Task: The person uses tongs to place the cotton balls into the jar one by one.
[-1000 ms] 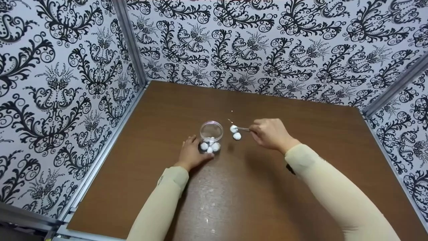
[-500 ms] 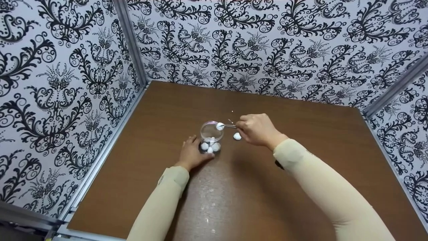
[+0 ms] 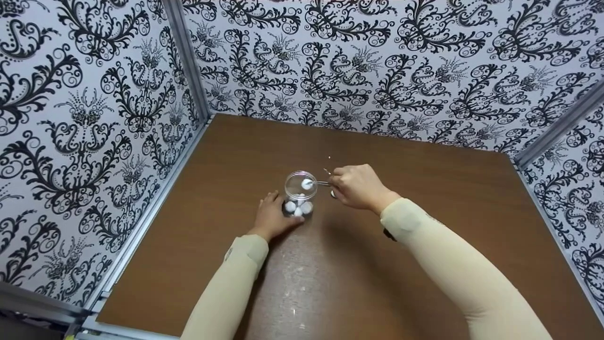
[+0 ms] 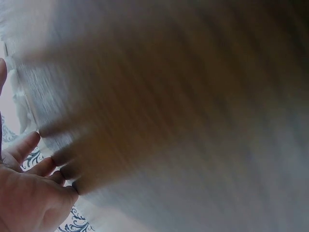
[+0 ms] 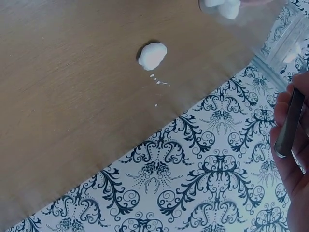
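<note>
A clear round jar (image 3: 289,188) stands on the table, with several white cotton balls (image 3: 306,208) at its bottom. My left hand (image 3: 273,217) holds it low down, thumb across the front and fingers along the left side. With my right hand (image 3: 359,186) I grip metal tweezers (image 3: 322,183), whose rounded end shows in the right wrist view. At the tweezers' tips a cotton ball (image 3: 307,184) appears within the jar's mouth; whether the tips still pinch it is too small to tell. One loose cotton ball (image 5: 152,56) lies on the table, mostly hidden by my right hand in the head view.
Small white bits (image 5: 161,82) are scattered on the brown table (image 3: 226,156) beyond the loose cotton ball. Patterned walls (image 3: 349,61) with metal posts (image 3: 186,61) enclose the table at the back and sides. The left wrist view is largely blurred tabletop.
My right hand has moved left with the tweezers, carrying a cotton ball from beside the loose one to the jar's mouth, then slightly lower. My left hand has stayed at the jar.
</note>
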A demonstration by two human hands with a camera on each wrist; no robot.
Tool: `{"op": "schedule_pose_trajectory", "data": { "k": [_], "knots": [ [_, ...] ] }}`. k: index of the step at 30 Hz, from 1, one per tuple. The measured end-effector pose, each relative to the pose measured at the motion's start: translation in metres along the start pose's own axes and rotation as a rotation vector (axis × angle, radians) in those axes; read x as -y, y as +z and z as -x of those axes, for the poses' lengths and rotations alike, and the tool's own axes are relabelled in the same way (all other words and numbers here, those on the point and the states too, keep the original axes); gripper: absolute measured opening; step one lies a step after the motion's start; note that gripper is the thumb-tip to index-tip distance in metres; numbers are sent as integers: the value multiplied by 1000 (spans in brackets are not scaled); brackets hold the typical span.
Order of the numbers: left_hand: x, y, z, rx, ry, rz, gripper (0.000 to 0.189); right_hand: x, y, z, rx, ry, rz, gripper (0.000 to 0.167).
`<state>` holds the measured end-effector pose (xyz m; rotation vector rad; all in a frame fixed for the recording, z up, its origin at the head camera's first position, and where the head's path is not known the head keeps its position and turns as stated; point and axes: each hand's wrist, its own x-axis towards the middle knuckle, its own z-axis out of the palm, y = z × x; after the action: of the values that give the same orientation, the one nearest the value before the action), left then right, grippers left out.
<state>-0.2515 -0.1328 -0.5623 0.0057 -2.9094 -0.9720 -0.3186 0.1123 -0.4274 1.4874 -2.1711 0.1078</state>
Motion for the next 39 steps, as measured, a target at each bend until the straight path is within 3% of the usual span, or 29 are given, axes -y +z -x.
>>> {"op": "schedule_pose_trajectory", "data": {
  "k": [25,34,39],
  "knots": [
    [1,3,0,-17,15,0,95,-7,-5,7,21,33,-24,8],
    [-1,0,0,-19,10,0,96,-27,-6,31,-27,73,1,6],
    [1,1,0,-22,14,0,97,-38,1,50,-1,99,2,3]
  ]
}}
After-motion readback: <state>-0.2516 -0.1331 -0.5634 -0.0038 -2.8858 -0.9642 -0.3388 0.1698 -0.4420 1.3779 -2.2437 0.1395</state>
